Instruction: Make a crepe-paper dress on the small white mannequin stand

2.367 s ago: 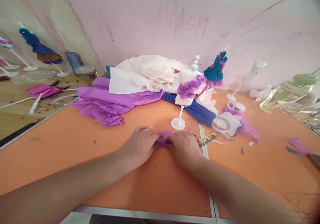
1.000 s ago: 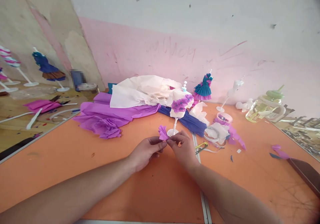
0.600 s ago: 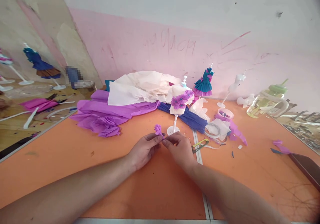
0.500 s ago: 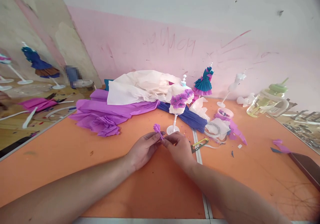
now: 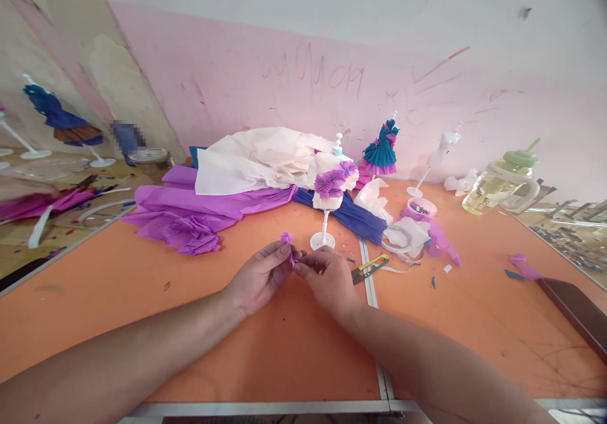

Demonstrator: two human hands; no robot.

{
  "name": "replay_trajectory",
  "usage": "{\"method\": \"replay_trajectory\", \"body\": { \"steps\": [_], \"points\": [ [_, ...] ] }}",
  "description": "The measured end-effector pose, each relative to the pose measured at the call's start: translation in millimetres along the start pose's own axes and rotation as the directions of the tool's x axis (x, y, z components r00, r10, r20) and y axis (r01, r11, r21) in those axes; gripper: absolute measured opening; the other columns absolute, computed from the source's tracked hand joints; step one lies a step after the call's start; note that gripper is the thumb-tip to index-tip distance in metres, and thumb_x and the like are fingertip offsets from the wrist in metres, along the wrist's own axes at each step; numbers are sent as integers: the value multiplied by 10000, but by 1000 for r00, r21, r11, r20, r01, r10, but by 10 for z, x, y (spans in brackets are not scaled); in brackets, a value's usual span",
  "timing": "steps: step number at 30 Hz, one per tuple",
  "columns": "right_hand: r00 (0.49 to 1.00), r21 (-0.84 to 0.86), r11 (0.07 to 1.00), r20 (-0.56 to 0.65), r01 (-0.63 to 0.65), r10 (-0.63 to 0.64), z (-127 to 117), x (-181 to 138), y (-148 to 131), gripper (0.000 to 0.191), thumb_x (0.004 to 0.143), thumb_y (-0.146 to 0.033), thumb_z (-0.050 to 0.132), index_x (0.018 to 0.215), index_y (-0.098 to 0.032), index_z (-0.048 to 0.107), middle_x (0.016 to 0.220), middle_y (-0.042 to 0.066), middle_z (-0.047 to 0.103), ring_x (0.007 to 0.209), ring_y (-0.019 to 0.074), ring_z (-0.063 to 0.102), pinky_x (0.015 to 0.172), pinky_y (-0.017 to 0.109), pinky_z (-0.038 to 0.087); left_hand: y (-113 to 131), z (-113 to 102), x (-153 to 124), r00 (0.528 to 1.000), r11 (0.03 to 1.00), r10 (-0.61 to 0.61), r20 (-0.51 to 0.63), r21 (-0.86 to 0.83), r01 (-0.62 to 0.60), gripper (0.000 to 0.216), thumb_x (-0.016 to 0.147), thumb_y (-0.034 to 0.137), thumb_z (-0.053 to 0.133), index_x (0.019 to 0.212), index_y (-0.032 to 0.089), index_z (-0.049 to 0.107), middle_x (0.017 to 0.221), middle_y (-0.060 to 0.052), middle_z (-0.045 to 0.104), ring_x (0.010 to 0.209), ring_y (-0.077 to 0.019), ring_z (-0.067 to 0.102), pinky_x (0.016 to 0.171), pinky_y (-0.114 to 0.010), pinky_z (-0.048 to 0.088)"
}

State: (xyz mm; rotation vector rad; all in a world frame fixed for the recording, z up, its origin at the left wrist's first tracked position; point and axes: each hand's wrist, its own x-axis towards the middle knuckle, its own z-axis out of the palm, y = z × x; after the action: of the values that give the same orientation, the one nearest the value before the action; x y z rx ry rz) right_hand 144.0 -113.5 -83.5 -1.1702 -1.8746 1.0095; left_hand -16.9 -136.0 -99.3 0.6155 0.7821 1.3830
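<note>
Between finger and thumb, my left hand point(image 5: 260, 275) pinches a small purple crepe-paper flower point(image 5: 286, 239), its ruffled head upward. My right hand point(image 5: 329, 282) is closed at the twisted lower end of the same flower; its fingertips partly hide that end. Just beyond the hands stands a small white mannequin point(image 5: 325, 222) on a round base, dressed in white paper with several purple flowers across its front. Yellow-handled thread snips point(image 5: 370, 268) lie to the right of my right hand.
Purple crepe paper point(image 5: 227, 206), white paper point(image 5: 251, 158) and a dark blue strip point(image 5: 360, 218) lie behind. To the right are a tape roll point(image 5: 397, 239), a pink tub point(image 5: 421, 208), a bottle point(image 5: 497, 187) and a brown phone-like slab point(image 5: 573, 310). A dressed mannequin point(image 5: 380, 149) stands near the wall.
The view has shifted slightly, so the table things appear a little further left. The flower has sunk lower between my fingers and its stem shows less. A co-worker's blurred hand reaches further in at left.
</note>
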Motion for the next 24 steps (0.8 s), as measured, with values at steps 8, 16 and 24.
{"method": "replay_trajectory", "body": {
  "steps": [8, 16, 24],
  "points": [
    [931, -452, 879, 365, 153, 25, -558, 103, -165, 289, 919, -470, 577, 977, -260, 766, 933, 30, 700, 813, 174, 634, 692, 284, 434, 97, -93, 64, 985, 994, 81, -152, 89, -68, 319, 710, 296, 870, 983, 184, 748, 748, -2, 719, 762, -127, 693, 699, -222, 534],
    [908, -823, 435, 417, 366, 25, -1192, 47, 156, 379, 755, 8, 577, 1015, -241, 697, 978, 63, 674, 973, 236, 598, 762, 340, 395, 114, -84, 67, 988, 975, 71, -133, 219, -41, 304, 646, 295, 901, 896, 179, 773, 864, -29, 753, 774, -159, 706, 683, -251, 532],
    [935, -783, 513, 320, 352, -153, -1232, 85, 314, 101, 881, -115, 561, 863, -208, 597, 1143, 69, 661, 1028, 226, 577, 785, 322, 411, 65, -120, 55, 997, 933, 30, -64, 361, -5, 300, 708, 360, 859, 929, 172, 781, 965, -101, 774, 1112, -256, 670, 997, -364, 482]
  ]
}}
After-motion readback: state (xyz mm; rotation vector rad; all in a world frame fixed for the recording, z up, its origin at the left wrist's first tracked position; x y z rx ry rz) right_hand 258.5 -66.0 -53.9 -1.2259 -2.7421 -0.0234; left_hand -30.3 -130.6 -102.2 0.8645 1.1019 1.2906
